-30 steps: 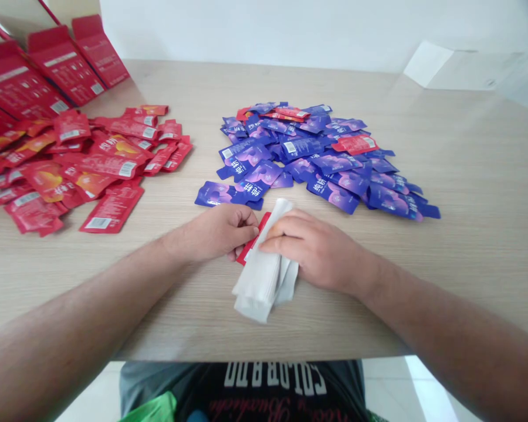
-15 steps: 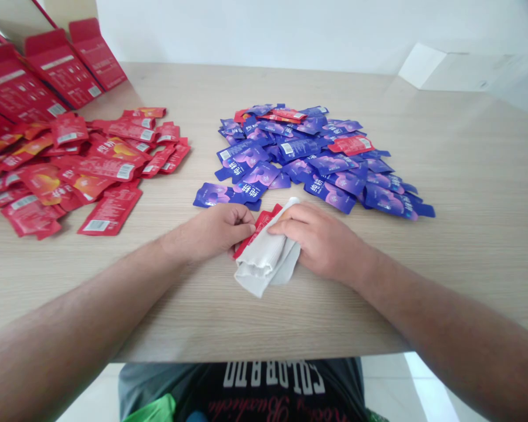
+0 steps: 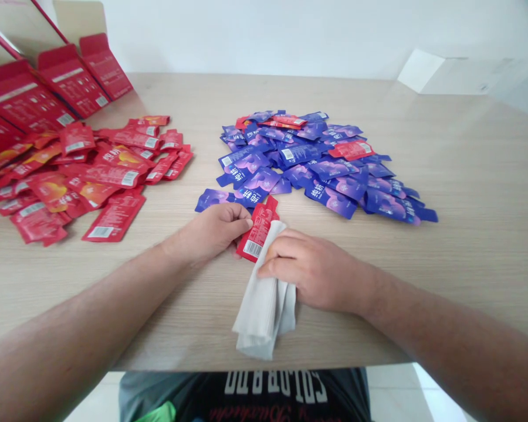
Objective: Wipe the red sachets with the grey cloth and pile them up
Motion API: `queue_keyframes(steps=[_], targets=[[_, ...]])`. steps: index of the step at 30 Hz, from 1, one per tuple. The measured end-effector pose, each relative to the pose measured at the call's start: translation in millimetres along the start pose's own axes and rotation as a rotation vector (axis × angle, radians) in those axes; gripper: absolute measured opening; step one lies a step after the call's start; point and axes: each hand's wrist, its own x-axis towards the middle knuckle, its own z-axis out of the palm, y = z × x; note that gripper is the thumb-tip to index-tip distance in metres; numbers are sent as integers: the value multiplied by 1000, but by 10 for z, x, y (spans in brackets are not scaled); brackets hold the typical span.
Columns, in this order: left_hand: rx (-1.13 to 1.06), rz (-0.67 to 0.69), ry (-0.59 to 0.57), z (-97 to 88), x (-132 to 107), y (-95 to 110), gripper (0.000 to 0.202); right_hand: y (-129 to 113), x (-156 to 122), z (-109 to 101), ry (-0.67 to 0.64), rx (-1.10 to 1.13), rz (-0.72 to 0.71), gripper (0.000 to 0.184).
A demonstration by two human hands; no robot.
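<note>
A red sachet (image 3: 257, 228) with a white barcode is pinched at its left edge by my left hand (image 3: 222, 230). In my right hand (image 3: 310, 264) is a folded white cloth (image 3: 259, 305), its upper end touching the sachet's right side and its loose end hanging toward the table's front edge. Just beyond both hands spreads a pile of blue-purple sachets (image 3: 299, 153). Another red sachet (image 3: 351, 150) lies on that pile, with a few more red ones at its back.
Left of the hands lies a heap of red and orange sachets (image 3: 114, 161). Behind it stand red cardboard boxes (image 3: 70, 82) with raised flaps. A white box-like object (image 3: 422, 73) sits at the back right. The wooden table's (image 3: 193, 328) front edge is near my body.
My right hand has drawn the white cloth down toward me, uncovering more of the red sachet. My left hand keeps its pinch in nearly the same place. The view has tilted slightly.
</note>
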Motion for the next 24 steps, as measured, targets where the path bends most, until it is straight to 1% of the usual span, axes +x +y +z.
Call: queue_keyframes(steps=[3, 4, 7, 9, 11, 13, 16, 18, 20, 22, 24], targets=[[-79, -2, 0, 8, 12, -30, 17, 30, -10, -23, 14, -19, 65, 18], [-99, 3, 2, 10, 14, -39, 17, 39, -13, -27, 9, -21, 65, 17], [-134, 19, 11, 12, 16, -59, 15, 63, -19, -27, -20, 17, 1, 17], [-144, 24, 7, 9, 14, -64, 15, 91, -18, -22, 8, 42, 21, 17], [-139, 27, -8, 3, 8, -58, 17, 118, -13, -20, 64, 50, 84, 18], [-117, 34, -35, -4, -3, -35, 19, 126, 2, -20, 97, 59, 106, 18], [-50, 50, -99, -13, -24, 23, 21, 112, 33, -28, 118, 87, 33, 19], [4, 61, -159, -17, -38, 59, 21, 129, 48, -47, 178, 79, 14, 22], [39, 70, -227, -17, -47, 78, 21, 178, 47, -73, 251, 52, 66, 24], [40, 73, -270, -16, -53, 76, 21, 215, 37, -93, 290, 28, 143, 27], [13, 63, -240, -15, -60, 61, 19, 190, 33, -91, 279, 22, 166, 28]])
